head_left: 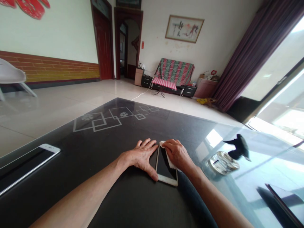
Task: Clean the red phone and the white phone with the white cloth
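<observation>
Right hand (176,154) is closed on a white cloth (171,164) (partly hidden), held over a phone (163,169) on the dark table (99,148); the phone's edge is touched by the spread left hand (142,158). Another phone (30,165) is cropped.

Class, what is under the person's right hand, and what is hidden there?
Under the right hand, edges of a white cloth or tissue show against the phone. Its middle, and the part of the phone beneath, are covered and cannot be seen.
</observation>
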`<state>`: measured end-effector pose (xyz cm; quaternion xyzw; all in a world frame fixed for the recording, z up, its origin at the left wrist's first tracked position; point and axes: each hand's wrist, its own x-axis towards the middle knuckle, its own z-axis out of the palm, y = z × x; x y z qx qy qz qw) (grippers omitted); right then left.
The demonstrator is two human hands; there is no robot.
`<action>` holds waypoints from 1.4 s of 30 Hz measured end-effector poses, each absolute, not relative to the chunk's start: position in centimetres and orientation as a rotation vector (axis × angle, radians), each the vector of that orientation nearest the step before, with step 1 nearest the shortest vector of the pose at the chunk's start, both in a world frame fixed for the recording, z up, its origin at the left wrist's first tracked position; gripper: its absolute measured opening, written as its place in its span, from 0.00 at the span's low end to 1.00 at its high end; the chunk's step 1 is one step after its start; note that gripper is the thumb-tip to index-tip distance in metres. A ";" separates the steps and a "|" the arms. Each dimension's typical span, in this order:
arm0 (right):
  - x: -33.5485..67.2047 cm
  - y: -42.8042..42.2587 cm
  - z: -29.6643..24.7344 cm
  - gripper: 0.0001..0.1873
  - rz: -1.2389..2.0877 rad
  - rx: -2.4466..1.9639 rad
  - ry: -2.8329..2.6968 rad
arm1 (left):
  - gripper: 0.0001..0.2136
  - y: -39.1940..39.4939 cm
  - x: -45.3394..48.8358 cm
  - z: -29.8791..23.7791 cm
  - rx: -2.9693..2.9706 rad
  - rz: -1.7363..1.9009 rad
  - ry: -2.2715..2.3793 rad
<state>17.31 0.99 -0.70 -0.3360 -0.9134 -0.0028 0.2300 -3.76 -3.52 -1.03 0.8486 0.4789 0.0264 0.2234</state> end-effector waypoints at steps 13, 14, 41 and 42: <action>16.9 -0.5 0.1 0.16 -0.019 -1.003 -2.593 | 0.56 -3.7 -3.7 -0.8 2.330 0.099 1.330; 16.9 -1.0 0.1 0.17 -0.010 -0.992 -2.609 | 0.56 -3.7 -3.7 -0.8 2.327 0.100 1.331; 15.6 -2.7 0.0 0.18 0.020 -1.080 -2.570 | 0.55 -3.9 -3.5 -0.7 2.321 0.100 1.356; 15.5 -2.5 -0.1 0.18 0.011 -1.096 -2.550 | 0.55 -3.9 -3.4 -0.6 2.322 0.101 1.356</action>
